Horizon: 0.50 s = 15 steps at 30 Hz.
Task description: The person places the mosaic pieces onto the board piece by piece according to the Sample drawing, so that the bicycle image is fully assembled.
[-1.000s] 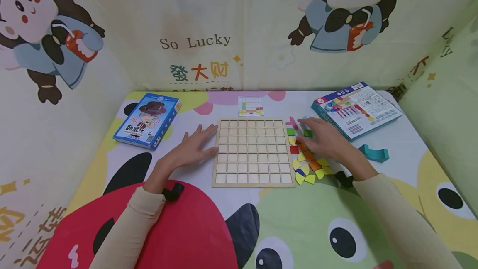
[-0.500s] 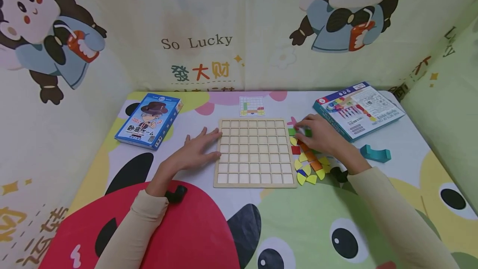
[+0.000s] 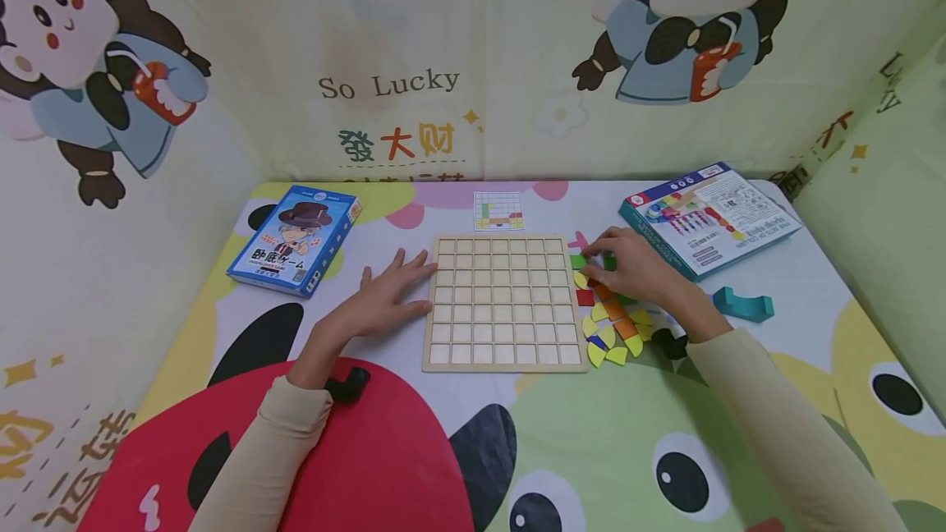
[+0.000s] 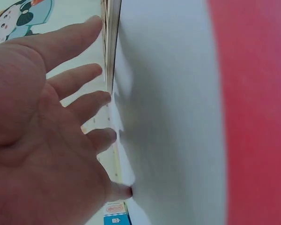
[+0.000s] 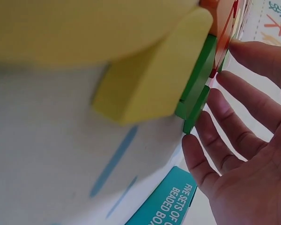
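A wooden grid board (image 3: 506,369) with bare square cells lies mid-table. My left hand (image 3: 378,302) spreads its fingers at the board's left edge, fingertips right at the frame; the left wrist view shows the bare palm (image 4: 47,136). Right of the board, my right hand (image 3: 631,265) pinches a green square tile (image 3: 576,262) between thumb and index finger. Its other fingers curve over nearby pieces, partly hiding them. Close below lie a red square tile (image 3: 585,298), orange tiles (image 3: 625,327) and several yellow quarter-round tiles (image 3: 616,355). Green pieces (image 5: 196,105) stand near the fingertips in the right wrist view.
A small pattern card (image 3: 498,211) lies behind the board. To the left is a blue game box (image 3: 294,240), and at back right a teal-edged box (image 3: 713,220). A curved teal piece (image 3: 742,304) rests beyond the right wrist. A pink piece (image 3: 580,240) lies by the board's corner.
My right hand has moved slightly left and brought its thumb and index finger together at the green tile. The left hand has stayed by the board's edge.
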### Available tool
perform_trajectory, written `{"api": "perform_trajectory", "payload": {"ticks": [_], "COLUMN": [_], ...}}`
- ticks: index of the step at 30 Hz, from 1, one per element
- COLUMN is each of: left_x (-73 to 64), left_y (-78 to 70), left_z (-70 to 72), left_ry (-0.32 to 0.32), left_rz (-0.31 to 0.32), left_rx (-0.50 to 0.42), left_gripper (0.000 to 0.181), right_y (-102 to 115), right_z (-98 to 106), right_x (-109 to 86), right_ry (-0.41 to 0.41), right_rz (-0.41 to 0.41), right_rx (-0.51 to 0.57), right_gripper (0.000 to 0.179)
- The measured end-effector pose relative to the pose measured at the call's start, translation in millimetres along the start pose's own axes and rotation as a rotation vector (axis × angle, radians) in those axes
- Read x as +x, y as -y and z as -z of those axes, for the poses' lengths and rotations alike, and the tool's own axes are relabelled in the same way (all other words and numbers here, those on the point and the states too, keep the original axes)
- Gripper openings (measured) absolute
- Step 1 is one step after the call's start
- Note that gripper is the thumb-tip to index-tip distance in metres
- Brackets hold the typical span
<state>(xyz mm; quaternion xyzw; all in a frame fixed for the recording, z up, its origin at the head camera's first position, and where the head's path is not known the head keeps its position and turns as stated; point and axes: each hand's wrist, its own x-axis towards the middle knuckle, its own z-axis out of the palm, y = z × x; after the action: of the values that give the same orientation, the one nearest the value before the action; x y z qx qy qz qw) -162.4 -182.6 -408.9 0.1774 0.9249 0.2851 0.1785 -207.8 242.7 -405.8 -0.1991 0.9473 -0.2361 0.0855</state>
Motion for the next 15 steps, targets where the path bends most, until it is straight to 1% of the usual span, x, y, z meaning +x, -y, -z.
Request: {"api": "perform_trajectory", "payload": {"ticks": [3,10,15], "left_x": [-0.2,-0.1,-1.0], "left_y": [1.5,2.4,4.0], "left_z": [-0.3,-2.3,-3.7], "left_ry": [0.007,0.011,0.014], "left_rz": [0.003,-0.032,-0.041], "left_rx": [-0.002,-0.010,-0.005], "left_gripper": [0.075,0.076,0.078], "right_y": [0.5,0.1,-1.2], "right_z": [0.1,-0.3,-0.5], "right_x": [0.3,1.4,2.7], "right_ry": [0.000,-0.006,-0.002], "right_rz": [-0.006,-0.013,-0.014], "right_rx": [0.001,0.000,-0.003], "right_gripper": [0.036,0.035,0.034]}}
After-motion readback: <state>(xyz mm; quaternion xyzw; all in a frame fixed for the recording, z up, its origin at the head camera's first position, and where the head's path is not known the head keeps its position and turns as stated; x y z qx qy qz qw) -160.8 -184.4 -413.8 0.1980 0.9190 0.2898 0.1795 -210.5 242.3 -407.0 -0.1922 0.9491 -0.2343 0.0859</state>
